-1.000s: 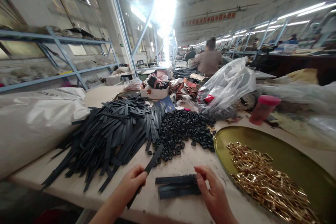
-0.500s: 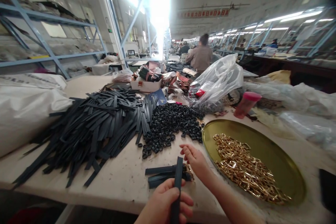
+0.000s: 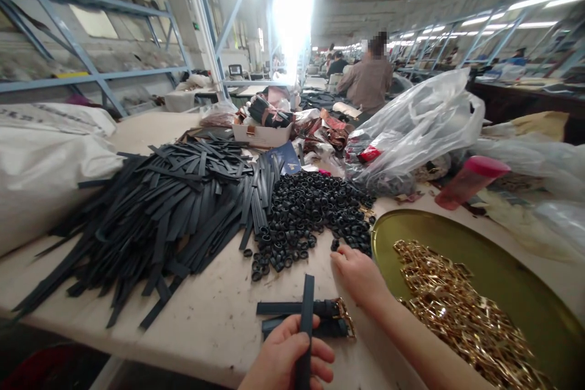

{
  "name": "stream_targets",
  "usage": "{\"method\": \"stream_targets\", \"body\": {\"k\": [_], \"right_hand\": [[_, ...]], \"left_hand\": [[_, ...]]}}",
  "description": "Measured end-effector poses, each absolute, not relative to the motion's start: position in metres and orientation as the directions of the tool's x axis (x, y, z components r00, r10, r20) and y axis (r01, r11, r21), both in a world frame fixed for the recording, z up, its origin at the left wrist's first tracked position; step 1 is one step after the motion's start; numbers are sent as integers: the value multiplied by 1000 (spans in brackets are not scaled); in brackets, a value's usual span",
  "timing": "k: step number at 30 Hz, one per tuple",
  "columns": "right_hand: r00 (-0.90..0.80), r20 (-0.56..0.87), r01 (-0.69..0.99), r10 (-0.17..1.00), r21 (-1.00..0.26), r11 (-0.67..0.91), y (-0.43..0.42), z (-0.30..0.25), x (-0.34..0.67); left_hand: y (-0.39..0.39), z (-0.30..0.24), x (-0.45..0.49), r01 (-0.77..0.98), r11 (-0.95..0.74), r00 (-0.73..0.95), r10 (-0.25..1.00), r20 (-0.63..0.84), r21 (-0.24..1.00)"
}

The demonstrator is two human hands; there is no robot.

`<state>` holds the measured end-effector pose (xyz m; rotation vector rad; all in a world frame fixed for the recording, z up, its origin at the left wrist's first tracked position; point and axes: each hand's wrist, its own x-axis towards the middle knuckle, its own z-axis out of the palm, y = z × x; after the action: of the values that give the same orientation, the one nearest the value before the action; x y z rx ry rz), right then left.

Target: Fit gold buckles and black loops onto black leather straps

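My left hand is closed around a flat black strap, which stands nearly upright with its squared end above the thumb. Just behind that hand, finished-looking black straps with gold buckles lie crosswise on the table, partly covered by the fingers. My right hand is at the near right edge of a heap of small black strap loops. Its fingertips are drawn together at one loop; the thumb side is mostly hidden.
A large pile of loose black straps spreads over the left. At right stands a gold tray holding many gold buckles. Behind are a clear plastic bag, a pink-lidded jar and a white box. A person sits farther back.
My right hand has moved away from the buckled straps, forward to the edge of the loop heap. My left hand keeps the strap in nearly the same place. The view has shifted slightly.
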<state>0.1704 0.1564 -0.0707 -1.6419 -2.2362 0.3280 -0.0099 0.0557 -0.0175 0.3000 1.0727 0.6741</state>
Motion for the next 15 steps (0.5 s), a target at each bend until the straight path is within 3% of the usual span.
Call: {"method": "stream_targets", "body": {"k": [3,7,10,12,15], "right_hand": [[-278,138,871,951,-381,310,150,-68,179],[-234,150,860,961,-429,276,143,-55,182],[-267,75,759,961,-598,258,114,-38,169],[-379,-92,461,921,-882,101,82,-30,154],[-575,-205,106,792,-979,-176,43,-30,137]], "left_hand": [[56,-18,-9,-384,779,301,613,-731,495],[56,-8,-11,-494,679,202,697,-688,543],[60,7,-15,-583,506,17,790,-613,636],[64,17,-16,-615,376,-98,836,-540,693],[65,22,-13,-627,262,-175,870,-460,734]]}}
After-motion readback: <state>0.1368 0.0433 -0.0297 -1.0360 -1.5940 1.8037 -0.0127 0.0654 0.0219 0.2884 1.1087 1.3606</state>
